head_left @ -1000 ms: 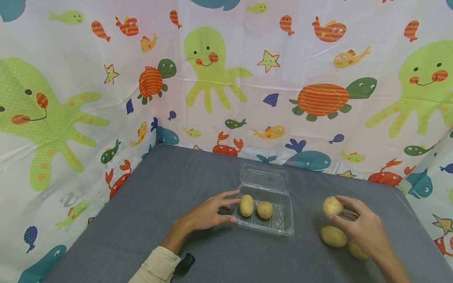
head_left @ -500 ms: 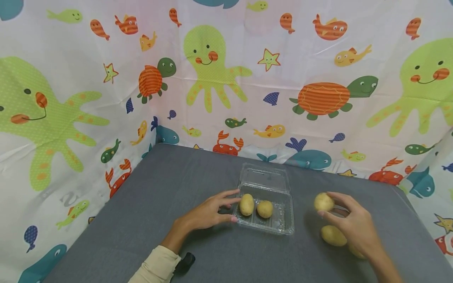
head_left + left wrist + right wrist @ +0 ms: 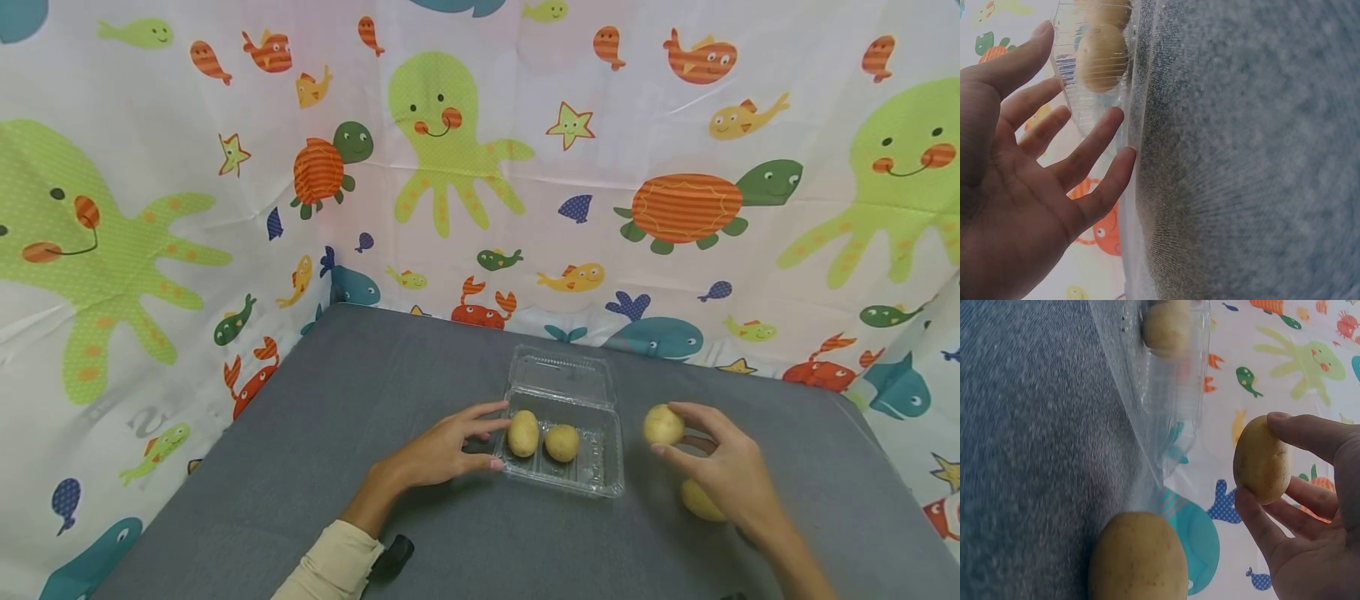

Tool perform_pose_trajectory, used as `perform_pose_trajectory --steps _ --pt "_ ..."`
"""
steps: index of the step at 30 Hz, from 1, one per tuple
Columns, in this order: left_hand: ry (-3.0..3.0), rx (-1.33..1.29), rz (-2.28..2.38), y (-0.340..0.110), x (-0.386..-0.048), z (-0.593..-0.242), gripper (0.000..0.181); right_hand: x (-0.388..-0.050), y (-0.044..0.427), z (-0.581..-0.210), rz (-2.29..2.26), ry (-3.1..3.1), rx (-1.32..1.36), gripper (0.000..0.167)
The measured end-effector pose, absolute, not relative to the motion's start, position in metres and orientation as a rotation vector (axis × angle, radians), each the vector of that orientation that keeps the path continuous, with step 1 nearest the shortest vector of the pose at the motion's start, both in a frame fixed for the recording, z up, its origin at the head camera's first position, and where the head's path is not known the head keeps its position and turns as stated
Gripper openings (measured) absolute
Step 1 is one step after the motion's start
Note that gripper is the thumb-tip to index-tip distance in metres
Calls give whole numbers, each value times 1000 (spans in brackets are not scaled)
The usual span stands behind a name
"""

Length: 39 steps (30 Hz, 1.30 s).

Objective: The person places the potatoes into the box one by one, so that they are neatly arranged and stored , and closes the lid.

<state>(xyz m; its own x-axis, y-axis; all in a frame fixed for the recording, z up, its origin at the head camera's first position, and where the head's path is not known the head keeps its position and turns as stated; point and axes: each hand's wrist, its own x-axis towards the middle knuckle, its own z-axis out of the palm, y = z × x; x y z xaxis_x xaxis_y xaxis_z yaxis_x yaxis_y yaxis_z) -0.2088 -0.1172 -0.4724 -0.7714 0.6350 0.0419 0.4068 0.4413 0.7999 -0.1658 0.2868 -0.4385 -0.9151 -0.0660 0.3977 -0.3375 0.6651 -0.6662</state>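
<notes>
Between thumb and fingertips my right hand [image 3: 723, 462] pinches a potato [image 3: 663, 426], held above the table to the right of a clear plastic clamshell box [image 3: 600, 467]. In the right wrist view the held potato [image 3: 1263, 460] is gripped at its two ends. Two potatoes lie inside the box: an oblong one [image 3: 522, 434] at the left and a rounder one [image 3: 561, 443] beside it. My left hand [image 3: 446, 450] is at the box's left side, fingers spread and fairly straight. The left wrist view shows the fingertips [image 3: 1113, 119] by the clear wall; firm contact is hard to tell.
Another potato [image 3: 701, 502] lies on the grey table [image 3: 420, 358], partly behind my right hand. The box's lid [image 3: 562, 377] is folded back away from me. A printed sea-animal curtain [image 3: 480, 167] rises behind the table and along both sides.
My right hand has carried the potato leftward, closer to the box. A further table potato, visible before, is now hidden by the right arm. The left hand has stayed put.
</notes>
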Motion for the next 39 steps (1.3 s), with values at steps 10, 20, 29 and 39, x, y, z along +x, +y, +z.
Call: perform_pose_trajectory --steps 10,20,29,39 --pt "2435 900 1241 -117 -209 -473 66 -168 273 -437 1167 -2536 366 64" --pt "2433 897 1240 -118 -209 -471 66 -170 263 -438 1195 -2499 474 61" --pt "2443 910 1228 -118 -209 -473 66 -172 255 -440 1216 -2500 512 61" --pt "2429 928 1242 -118 -209 -473 66 -172 245 -443 1227 -2526 517 60"
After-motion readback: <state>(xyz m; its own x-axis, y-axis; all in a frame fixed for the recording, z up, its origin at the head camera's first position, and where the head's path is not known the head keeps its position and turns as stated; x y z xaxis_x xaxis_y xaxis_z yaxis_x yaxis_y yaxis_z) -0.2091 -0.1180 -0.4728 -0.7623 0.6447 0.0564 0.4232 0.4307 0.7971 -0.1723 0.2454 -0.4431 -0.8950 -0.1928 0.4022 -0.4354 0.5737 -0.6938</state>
